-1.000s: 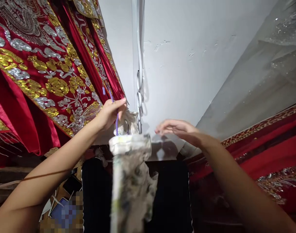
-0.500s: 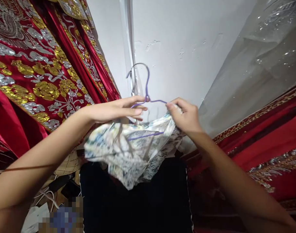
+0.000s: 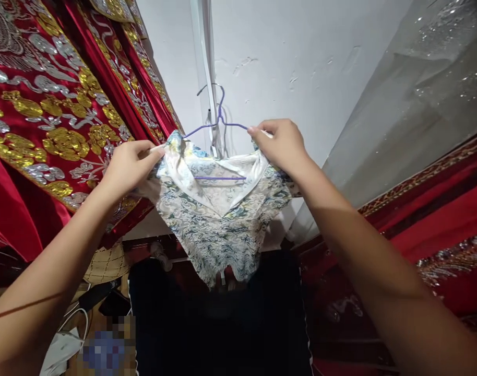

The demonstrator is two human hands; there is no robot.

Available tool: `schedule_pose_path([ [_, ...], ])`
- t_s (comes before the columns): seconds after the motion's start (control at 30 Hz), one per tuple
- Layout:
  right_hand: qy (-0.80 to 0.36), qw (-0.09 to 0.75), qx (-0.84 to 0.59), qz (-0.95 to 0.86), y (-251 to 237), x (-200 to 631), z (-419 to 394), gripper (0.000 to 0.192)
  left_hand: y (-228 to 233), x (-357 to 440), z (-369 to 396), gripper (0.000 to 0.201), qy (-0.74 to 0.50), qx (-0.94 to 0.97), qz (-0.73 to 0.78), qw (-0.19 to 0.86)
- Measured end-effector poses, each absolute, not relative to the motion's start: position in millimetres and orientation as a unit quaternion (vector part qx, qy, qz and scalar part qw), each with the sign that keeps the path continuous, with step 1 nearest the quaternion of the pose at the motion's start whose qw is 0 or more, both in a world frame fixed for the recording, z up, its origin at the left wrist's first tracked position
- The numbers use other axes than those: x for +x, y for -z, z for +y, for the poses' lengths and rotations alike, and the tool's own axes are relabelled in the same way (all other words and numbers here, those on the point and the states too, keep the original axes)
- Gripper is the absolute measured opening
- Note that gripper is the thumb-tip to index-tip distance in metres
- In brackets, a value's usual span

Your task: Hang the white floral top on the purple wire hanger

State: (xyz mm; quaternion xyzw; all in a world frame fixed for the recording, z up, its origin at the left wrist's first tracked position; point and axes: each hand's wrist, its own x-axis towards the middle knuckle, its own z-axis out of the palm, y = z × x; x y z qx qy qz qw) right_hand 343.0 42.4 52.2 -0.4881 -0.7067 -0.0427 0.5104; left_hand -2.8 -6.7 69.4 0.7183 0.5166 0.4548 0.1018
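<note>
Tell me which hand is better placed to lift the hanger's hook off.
Probably the right hand: it pinches the garment beside the purple hanger neck. The left hand grips the far shoulder.

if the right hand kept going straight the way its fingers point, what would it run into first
The right hand pinches the patterned garment at one shoulder, fingers pointing toward the left. Going on, it would probably first meet the purple hanger at its neck, then the white strip on the wall; depth is hard to judge.
</note>
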Motion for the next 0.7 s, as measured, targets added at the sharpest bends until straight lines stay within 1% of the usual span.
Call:
schedule_pose_path([
  [0.1, 0.02, 0.486, -0.484, -0.728, -44, 333, 22, 0.037, -55, -14, -21, 0.024, -0.431, 0.72, 0.542, 0.043],
  [0.17, 0.002, 0.467, -0.486, -0.739, -32, 332, 6, 0.037, -40, -19, -30, 0.021, -0.454, 0.71, 0.534, 0.073],
  [0.2, -0.002, 0.462, -0.489, -0.74, -25, 332, 0, 0.035, -30, -20, -33, 0.024, -0.486, 0.693, 0.522, 0.102],
  [0.23, 0.002, 0.463, -0.493, -0.737, -17, 333, -7, 0.031, -18, -21, -35, 0.031, -0.527, 0.666, 0.509, 0.14],
  [0.3, 0.025, 0.483, -0.494, -0.722, 0, 333, -16, 0.03, 10, -21, -36, 0.044, -0.596, 0.588, 0.489, 0.244],
  [0.37, 0.039, 0.505, -0.483, -0.714, 20, 330, -23, 0.042, 44, -16, -35, 0.046, -0.607, 0.509, 0.483, 0.373],
  [0.43, 0.017, 0.53, -0.467, -0.707, 44, 320, -28, 0.055, 76, -6, -34, 0.044, -0.584, 0.456, 0.476, 0.475],
  [0.47, -0.011, 0.548, -0.467, -0.694, 58, 313, -31, 0.059, 91, 1, -33, 0.044, -0.58, 0.435, 0.466, 0.506],
  [0.53, -0.096, 0.625, -0.484, -0.605, 89, 296, -34, 0.059, 112, 16, -33, 0.047, -0.598, 0.39, 0.444, 0.541],
  [0.57, -0.153, 0.647, -0.502, -0.553, 106, 286, -36, 0.056, 119, 24, -34, 0.048, -0.614, 0.366, 0.433, 0.549],
  [0.6, -0.21, 0.645, -0.526, -0.513, 122, 276, -38, 0.05, 124, 32, -36, 0.05, -0.628, 0.343, 0.424, 0.555],
  [0.63, -0.276, 0.612, -0.545, -0.502, 137, 265, -41, 0.046, 127, 40, -39, 0.052, -0.642, 0.322, 0.418, 0.556],
  [0.7, -0.414, 0.512, -0.539, -0.525, 163, 244, -50, 0.051, 129, 53, -49, 0.055, -0.664, 0.294, 0.406, 0.555],
])
